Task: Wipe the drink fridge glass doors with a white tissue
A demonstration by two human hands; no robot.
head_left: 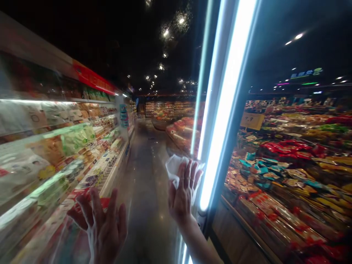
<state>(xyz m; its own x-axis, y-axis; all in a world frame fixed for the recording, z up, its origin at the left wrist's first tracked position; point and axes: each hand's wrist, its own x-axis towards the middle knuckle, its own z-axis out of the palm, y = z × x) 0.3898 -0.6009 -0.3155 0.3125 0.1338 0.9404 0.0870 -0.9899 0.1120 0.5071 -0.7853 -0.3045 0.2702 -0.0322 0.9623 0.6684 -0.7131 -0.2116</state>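
Observation:
My right hand lies over a crumpled white cloth, its fingers stretched upward and pressing the cloth flat. The cloth sticks out past the fingers on both sides. Beside that hand, on its right, runs a bright upright light tube. Fainter streaks of light run parallel to the tube, as in a reflection on a glass pane; the pane's edges are hard to make out. Lower left, my left hand is raised with its fingers spread and nothing in it. Whether it touches a surface I cannot tell.
On the left stretch lit shelves of packaged goods, blurred, under a red sign. A shiny floor runs down the aisle. On the right, a broad display of wrapped packets carries a yellow price card.

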